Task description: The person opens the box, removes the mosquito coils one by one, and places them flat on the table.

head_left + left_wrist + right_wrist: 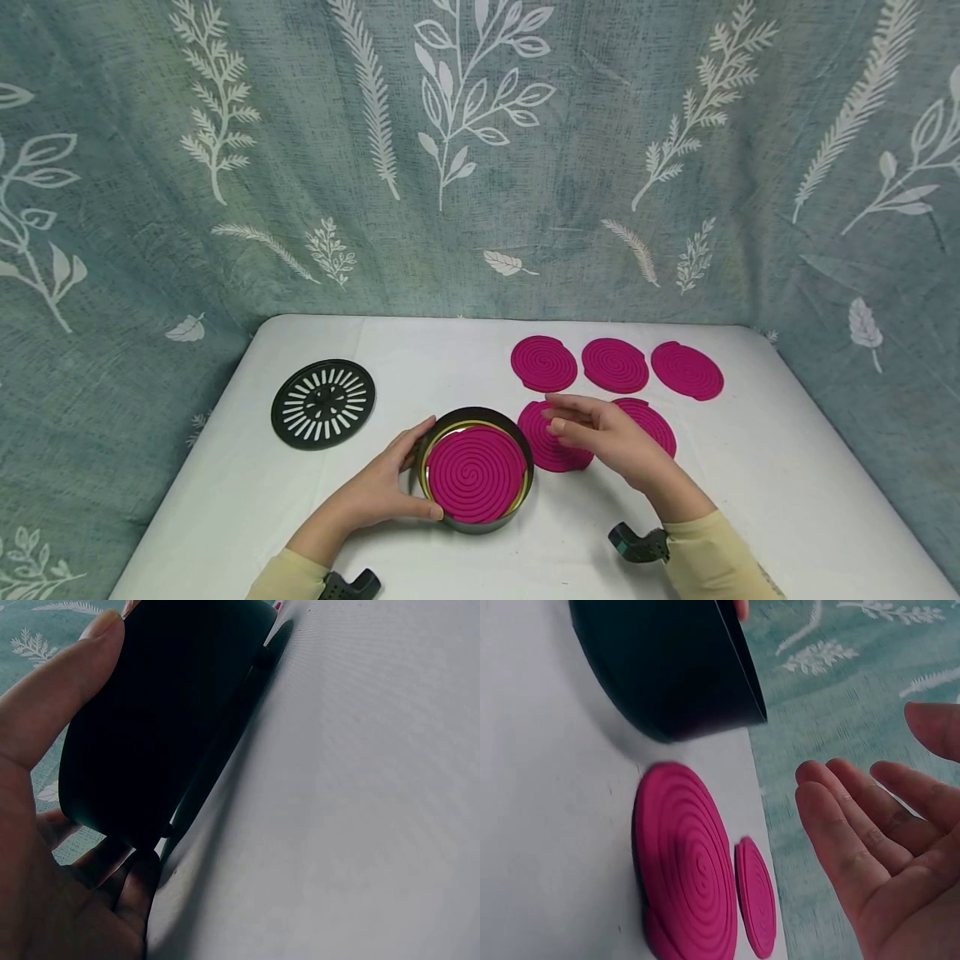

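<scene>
A round, dark-walled tin point(480, 527) with a gold-coloured inner ring stands in front of me. Inside it lies a magenta mosquito coil point(476, 473), which covers most of its floor. My left hand point(386, 483) grips the tin from the left, thumb near the front and fingers curled round the back; the left wrist view shows the tin's dark side point(165, 712) between them. To the right, my right hand point(611, 437) hovers over another mosquito coil point(540, 442), partly hiding it. That hand point(892, 855) holds nothing, its fingers loosely extended and thumb apart.
One more coil point(654, 423) lies partly behind the right hand. Along the back right rest three coils, left point(543, 363), middle point(615, 365) and right point(687, 370). A black slotted lid point(292, 425) lies at the left. A patterned curtain point(480, 250) hangs behind the white table point(420, 358).
</scene>
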A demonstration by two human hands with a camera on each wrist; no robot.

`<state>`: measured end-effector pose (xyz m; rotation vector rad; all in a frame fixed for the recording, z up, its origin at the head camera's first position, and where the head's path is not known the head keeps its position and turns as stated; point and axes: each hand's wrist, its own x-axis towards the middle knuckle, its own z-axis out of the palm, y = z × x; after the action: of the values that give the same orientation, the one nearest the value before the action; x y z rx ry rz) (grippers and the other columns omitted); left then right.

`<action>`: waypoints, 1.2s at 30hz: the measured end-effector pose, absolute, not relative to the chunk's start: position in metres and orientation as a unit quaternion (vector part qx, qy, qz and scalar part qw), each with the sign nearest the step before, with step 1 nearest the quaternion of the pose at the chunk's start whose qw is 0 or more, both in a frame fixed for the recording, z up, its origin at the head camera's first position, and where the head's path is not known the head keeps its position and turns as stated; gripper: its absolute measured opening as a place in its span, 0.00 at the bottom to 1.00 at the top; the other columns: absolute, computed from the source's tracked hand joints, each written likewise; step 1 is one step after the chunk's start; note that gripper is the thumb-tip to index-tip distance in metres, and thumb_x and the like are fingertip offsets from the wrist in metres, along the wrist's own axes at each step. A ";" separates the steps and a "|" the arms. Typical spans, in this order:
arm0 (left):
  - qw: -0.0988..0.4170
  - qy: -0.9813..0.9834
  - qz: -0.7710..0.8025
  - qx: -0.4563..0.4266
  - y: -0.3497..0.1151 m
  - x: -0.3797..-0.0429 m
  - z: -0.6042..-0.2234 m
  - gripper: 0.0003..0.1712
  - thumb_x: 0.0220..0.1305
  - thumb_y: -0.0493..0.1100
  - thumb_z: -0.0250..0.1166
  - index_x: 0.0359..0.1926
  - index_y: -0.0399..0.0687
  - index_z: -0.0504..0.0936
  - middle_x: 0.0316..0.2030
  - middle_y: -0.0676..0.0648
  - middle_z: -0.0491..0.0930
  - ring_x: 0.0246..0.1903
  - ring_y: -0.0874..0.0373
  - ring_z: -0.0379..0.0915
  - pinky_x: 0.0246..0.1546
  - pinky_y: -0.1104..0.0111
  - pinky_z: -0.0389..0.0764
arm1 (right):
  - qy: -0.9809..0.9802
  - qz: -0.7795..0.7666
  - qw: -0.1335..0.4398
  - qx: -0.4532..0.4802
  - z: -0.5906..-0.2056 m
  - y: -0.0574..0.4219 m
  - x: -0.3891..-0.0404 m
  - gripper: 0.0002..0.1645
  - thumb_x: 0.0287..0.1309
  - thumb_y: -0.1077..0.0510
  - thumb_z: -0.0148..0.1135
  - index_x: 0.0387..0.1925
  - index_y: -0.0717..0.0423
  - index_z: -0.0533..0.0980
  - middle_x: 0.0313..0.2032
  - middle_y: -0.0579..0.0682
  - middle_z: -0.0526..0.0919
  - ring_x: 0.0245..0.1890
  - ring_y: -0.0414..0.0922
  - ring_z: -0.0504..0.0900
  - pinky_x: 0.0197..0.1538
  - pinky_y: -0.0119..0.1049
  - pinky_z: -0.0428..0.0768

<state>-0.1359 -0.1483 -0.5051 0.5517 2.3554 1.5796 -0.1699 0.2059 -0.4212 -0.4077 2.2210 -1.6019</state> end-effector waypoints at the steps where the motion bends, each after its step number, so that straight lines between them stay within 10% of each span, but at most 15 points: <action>1: 0.126 0.809 0.542 0.188 -0.148 -0.136 -0.505 0.70 0.38 0.56 0.84 0.78 0.57 0.51 0.73 0.54 0.56 0.71 0.57 0.52 0.71 0.61 0.60 | 0.789 -0.567 0.188 -0.146 -0.422 0.203 -0.170 0.36 0.66 0.50 0.63 0.69 0.63 0.66 0.62 0.61 0.74 0.59 0.56 0.77 0.58 0.40 0.80; 36: 0.132 0.804 0.550 0.184 -0.149 -0.135 -0.506 0.69 0.38 0.55 0.84 0.78 0.59 0.52 0.72 0.53 0.57 0.70 0.56 0.56 0.70 0.60 0.61 | 0.837 -0.435 0.210 -0.256 -0.430 0.137 -0.168 0.33 0.66 0.43 0.62 0.67 0.54 0.72 0.57 0.49 0.80 0.58 0.42 0.77 0.58 0.39 0.79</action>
<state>-0.1350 -0.1488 -0.5057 0.5341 2.3330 1.5972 -0.1683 0.1367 -0.4301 -0.7128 2.3279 -1.2104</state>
